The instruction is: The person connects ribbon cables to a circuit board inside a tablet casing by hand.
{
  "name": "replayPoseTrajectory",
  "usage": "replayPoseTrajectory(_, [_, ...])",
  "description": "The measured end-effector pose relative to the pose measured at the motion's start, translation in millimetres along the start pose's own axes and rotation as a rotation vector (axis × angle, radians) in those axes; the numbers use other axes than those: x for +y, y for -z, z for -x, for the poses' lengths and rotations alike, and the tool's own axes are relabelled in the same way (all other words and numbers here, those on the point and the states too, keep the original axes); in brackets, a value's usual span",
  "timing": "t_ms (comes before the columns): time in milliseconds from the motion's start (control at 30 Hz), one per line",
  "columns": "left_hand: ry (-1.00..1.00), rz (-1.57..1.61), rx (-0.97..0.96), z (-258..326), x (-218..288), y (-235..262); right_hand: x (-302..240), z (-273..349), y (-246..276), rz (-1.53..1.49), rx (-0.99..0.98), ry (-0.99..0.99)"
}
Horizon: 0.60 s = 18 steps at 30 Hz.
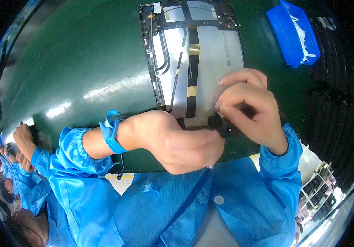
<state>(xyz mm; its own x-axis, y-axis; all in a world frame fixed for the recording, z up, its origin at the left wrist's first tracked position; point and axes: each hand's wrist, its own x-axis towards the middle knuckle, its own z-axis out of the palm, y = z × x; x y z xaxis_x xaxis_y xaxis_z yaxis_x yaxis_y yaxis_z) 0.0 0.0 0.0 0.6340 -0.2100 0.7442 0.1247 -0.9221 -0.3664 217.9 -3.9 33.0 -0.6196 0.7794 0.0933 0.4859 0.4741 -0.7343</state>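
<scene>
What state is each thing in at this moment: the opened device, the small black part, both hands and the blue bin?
Opened tablet-like device: back cover off, lying flat on the green mat, insides exposed.
Small black part: at the device's near edge, pinched between both hands.
Left hand: closed on the black part, blue wrist strap on.
Right hand: fingers curled, pinching at the near edge.
Blue bin: open, holding white pieces.

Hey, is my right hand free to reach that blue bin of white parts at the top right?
Probably not right now: the right hand is pinching a small black part at the opened tablet's near edge. The green mat between it and the blue bin looks bare.
</scene>
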Motion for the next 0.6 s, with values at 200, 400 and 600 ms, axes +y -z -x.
replayPoseTrajectory(200, [0.484, 0.412, 0.027, 0.1, -1.3, 30.0, 9.2, 1.1, 4.7, -0.259, 0.687, -0.204])
replayPoseTrajectory(400, [1.016, 0.379, -0.148, -8.5, -33.7, -10.5, 64.1, 26.3, 84.8, 0.616, 0.965, -0.307])
replayPoseTrajectory(600, [1.013, 0.360, -0.175, -2.9, -32.1, -16.9, 29.6, 33.7, 61.4, 1.094, 0.752, -0.148])
